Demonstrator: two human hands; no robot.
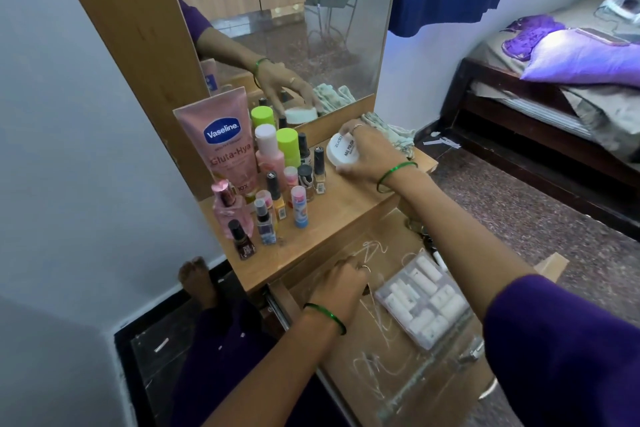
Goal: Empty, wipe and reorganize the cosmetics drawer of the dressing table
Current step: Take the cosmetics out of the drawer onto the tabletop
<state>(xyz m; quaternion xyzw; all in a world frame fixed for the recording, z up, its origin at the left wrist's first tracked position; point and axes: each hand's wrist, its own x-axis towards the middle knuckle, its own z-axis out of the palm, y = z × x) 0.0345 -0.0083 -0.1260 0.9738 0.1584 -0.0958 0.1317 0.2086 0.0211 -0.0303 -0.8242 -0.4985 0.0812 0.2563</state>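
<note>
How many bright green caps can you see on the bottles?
2. One bright green cap stands at the back near the mirror, beside the pink Vaseline tube. The other bright green cap is just in front, to its right. More could hide behind.

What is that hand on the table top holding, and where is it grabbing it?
The right hand holds a round white nail polish remover tub, fingers wrapped around its rim. The left hand reaches into the drawer; whether it holds anything cannot be told.
</note>
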